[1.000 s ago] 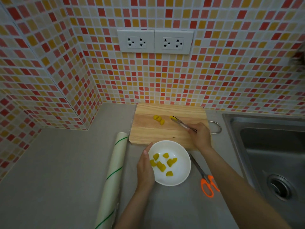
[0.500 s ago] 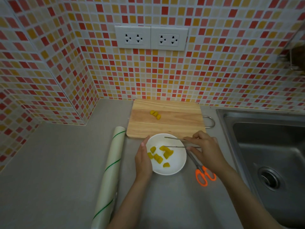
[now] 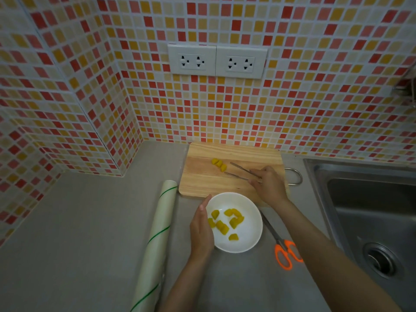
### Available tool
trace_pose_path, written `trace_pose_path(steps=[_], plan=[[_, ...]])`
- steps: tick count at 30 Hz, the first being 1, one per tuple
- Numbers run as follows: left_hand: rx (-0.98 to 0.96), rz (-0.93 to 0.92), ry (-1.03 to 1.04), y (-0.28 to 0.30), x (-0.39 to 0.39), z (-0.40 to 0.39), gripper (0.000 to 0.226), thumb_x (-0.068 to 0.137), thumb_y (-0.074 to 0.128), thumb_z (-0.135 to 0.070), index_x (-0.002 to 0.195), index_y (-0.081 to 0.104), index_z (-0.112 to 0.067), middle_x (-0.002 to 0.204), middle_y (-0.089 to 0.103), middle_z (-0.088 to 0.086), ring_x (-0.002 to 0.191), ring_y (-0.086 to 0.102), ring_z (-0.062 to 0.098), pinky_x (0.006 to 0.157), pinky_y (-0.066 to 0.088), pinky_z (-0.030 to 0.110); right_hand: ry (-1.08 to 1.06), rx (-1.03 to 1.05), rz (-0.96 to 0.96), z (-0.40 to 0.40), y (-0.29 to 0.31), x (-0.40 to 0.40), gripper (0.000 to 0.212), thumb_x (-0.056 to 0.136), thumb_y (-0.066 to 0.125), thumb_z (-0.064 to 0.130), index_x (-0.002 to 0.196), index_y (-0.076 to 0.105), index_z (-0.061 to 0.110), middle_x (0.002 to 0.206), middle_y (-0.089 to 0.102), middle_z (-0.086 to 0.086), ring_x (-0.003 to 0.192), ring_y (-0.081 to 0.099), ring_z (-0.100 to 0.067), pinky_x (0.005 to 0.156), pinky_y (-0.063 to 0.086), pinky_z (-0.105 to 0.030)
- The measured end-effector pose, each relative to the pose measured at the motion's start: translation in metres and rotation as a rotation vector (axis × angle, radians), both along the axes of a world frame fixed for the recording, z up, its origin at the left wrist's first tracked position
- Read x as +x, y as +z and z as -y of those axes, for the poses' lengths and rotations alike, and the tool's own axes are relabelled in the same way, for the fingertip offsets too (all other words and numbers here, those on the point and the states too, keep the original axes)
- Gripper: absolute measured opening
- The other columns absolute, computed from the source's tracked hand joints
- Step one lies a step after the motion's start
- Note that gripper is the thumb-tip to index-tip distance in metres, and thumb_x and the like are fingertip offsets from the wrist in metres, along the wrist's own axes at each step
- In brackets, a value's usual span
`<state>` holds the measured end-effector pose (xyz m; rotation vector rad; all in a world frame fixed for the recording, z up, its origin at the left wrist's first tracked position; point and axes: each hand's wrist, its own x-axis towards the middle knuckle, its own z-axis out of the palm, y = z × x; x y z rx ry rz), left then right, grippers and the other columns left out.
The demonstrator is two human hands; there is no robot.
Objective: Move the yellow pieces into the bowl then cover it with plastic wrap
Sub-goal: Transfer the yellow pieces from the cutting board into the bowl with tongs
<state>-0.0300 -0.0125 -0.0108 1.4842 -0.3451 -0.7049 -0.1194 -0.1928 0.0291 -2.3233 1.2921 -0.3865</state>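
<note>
A white bowl (image 3: 249, 239) sits on the grey counter just in front of a wooden cutting board (image 3: 202, 181). Several yellow pieces (image 3: 227, 221) lie inside the bowl. A small cluster of yellow pieces (image 3: 218, 164) rests on the board. My left hand (image 3: 201, 228) cups the bowl's left rim. My right hand (image 3: 267, 185) is over the board and holds metal tongs (image 3: 238, 171). The tongs' tips are spread apart just right of the cluster, with nothing between them. A roll of plastic wrap (image 3: 157, 239) with green stripes lies left of the bowl.
Orange-handled scissors (image 3: 282, 248) lie right of the bowl, under my right forearm. A steel sink (image 3: 371, 210) fills the right side. Tiled walls with two white sockets (image 3: 217, 61) close off the back and left corner.
My right hand dropped a piece from the tongs into the bowl, then carried the empty tongs back over the board toward the remaining pieces. My left hand stayed on the bowl.
</note>
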Motion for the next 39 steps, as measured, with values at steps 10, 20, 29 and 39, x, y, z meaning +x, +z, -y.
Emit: trace_pose_path(steps=[10, 20, 29, 39], plan=[[0.004, 0.008, -0.011, -0.002, 0.000, -0.001, 0.039, 0.101, 0.024, -0.031, 0.112, 0.060, -0.042, 0.119, 0.062, -0.015, 0.110, 0.057, -0.003, 0.082, 0.046, 0.008, -0.060, -0.002, -0.041, 0.012, -0.023, 0.046, 0.026, 0.090, 0.054, 0.029, 0.112, 0.066, 0.024, 0.108, 0.059, -0.014, 0.103, 0.055, -0.034, 0.092, 0.040, -0.041], [-0.018, 0.012, -0.019, -0.003, 0.000, -0.001, 0.038, 0.101, 0.024, -0.029, 0.115, 0.059, -0.036, 0.120, 0.062, -0.013, 0.112, 0.056, 0.002, 0.082, 0.046, 0.006, -0.085, 0.005, 0.115, -0.007, -0.019, 0.014, 0.027, 0.087, 0.059, 0.021, 0.113, 0.067, 0.017, 0.096, 0.060, -0.014, 0.092, 0.058, -0.033, 0.085, 0.045, -0.043], [-0.021, 0.016, -0.013, 0.000, -0.003, -0.001, 0.040, 0.102, 0.022, -0.028, 0.122, 0.057, -0.029, 0.125, 0.059, -0.004, 0.115, 0.054, 0.011, 0.093, 0.044, 0.024, 0.139, 0.012, 0.196, -0.063, 0.011, -0.070, 0.028, 0.081, 0.068, 0.010, 0.108, 0.070, 0.015, 0.085, 0.058, -0.004, 0.077, 0.058, -0.017, 0.075, 0.045, -0.034], [-0.008, 0.042, -0.002, 0.002, -0.004, -0.002, 0.042, 0.102, 0.023, -0.027, 0.126, 0.058, -0.023, 0.125, 0.059, -0.002, 0.115, 0.055, 0.013, 0.097, 0.043, 0.027, 0.236, 0.030, 0.168, -0.071, 0.031, -0.081, 0.035, 0.078, 0.071, 0.013, 0.113, 0.067, 0.016, 0.085, 0.055, -0.003, 0.066, 0.052, -0.013, 0.073, 0.044, -0.029]])
